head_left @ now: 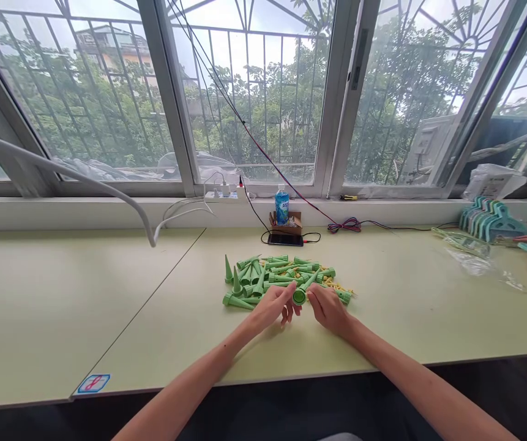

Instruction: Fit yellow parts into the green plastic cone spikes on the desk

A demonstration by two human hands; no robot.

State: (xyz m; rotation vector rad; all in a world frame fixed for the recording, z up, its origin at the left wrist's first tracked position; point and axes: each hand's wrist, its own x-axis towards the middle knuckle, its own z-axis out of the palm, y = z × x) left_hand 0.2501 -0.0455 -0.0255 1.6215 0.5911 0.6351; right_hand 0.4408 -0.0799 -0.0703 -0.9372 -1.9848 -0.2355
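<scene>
Bare forearms (190,380) cross the front edge of the counter (428,318). Near that edge, left of the arms, sits a label (93,384). Midway along the counter lies a heap of green spikes (286,278), a few standing upright. The left hand (273,304) has its grip closed at the cap of one green spike (299,297), just in front of the heap. Its round, hollow cap faces the camera; the tapered stem points toward the back edge. The right hand (330,306) bends its fingers in at the cap's right side (whether they pinch anything cannot be told). Step in hand, as judged: two-handed handling of a single piece. The next move calls for a steady left hold and precise right fingertips. Yellow parts (332,284) lie at the heap's right; toward the counter's back right corner, hangers (493,220).
</scene>
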